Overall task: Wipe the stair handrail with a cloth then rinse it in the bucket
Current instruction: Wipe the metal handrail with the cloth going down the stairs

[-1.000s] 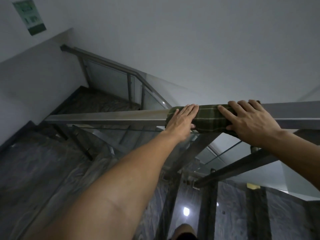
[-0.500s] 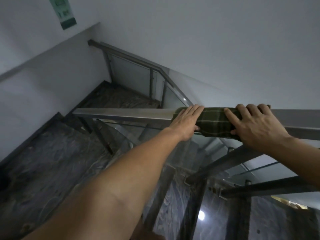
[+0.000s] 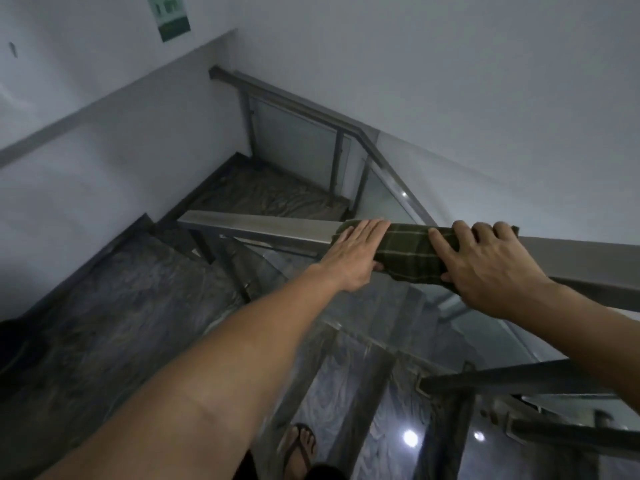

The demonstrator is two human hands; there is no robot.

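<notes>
A dark green plaid cloth (image 3: 410, 252) is draped over the flat metal stair handrail (image 3: 259, 225), which runs from left of centre to the right edge. My left hand (image 3: 353, 256) presses flat on the cloth's left end, thumb hooked under the rail. On the cloth's right end my right hand (image 3: 485, 268) lies with its fingers curled over the far side of the rail. No bucket shows in the frame.
Glass panels (image 3: 391, 306) hang under the rail. Dark marbled steps (image 3: 114, 306) descend to the left toward a landing (image 3: 273, 197) with a second railing (image 3: 304, 105). White walls carry a green sign (image 3: 169, 15). My sandalled foot (image 3: 301, 445) stands below. A lower rail (image 3: 519, 377) crosses at the right.
The view has swung so the rail and both hands sit further right and lower in the frame; the hands keep the same hold on the cloth, which has slid slightly along the rail.
</notes>
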